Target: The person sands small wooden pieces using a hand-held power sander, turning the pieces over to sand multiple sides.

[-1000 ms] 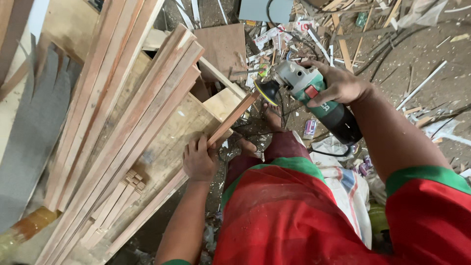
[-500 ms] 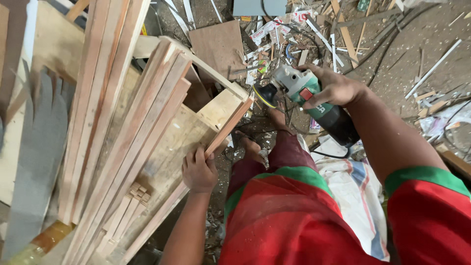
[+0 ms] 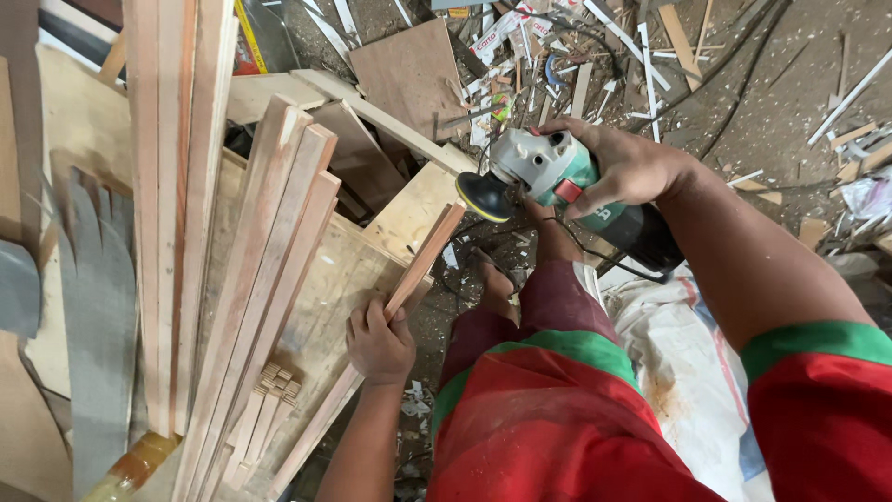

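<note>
My left hand (image 3: 378, 344) grips a long reddish wooden strip (image 3: 426, 257) near its lower part; the strip slants up to the right over a plywood bench top (image 3: 346, 270). My right hand (image 3: 624, 165) holds a green and grey angle grinder (image 3: 557, 181) with a black and yellow sanding disc (image 3: 483, 197). The disc hovers just above and right of the strip's upper end, apart from it. My feet (image 3: 497, 279) rest on the littered floor below the grinder.
A stack of similar long wooden strips (image 3: 269, 270) lies across the bench on the left, with taller boards (image 3: 172, 186) beside it. Short cut strips (image 3: 265, 409) lie near the bench's front. Offcuts, cables and scraps (image 3: 595, 65) cover the floor; a white sack (image 3: 688, 363) lies at right.
The view has tilted, so everything sits lower and more upright. The grinder has come down and left, closer to the strip's upper end. My left hand keeps its hold on the strip.
</note>
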